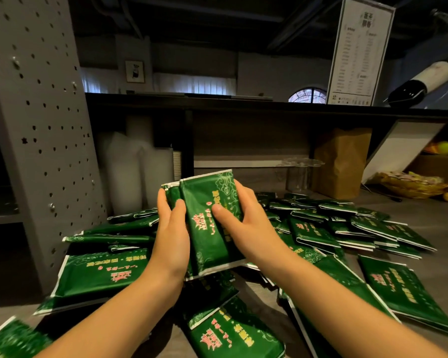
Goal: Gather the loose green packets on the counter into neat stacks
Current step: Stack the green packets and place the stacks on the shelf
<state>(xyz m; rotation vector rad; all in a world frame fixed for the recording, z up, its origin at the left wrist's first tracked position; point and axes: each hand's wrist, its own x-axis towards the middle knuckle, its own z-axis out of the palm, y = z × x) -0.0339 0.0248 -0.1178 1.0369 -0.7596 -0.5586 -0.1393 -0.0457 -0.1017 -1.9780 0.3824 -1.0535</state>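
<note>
Green stack upright, we grip it with left hand and right hand curled round its sides, thumbs on front, loose packets strewn beneath both.

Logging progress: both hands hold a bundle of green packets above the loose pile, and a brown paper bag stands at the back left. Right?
One slip: in the head view the brown paper bag stands at the back right. The left hand and right hand do hold the bundle of green packets above the loose pile.
</note>
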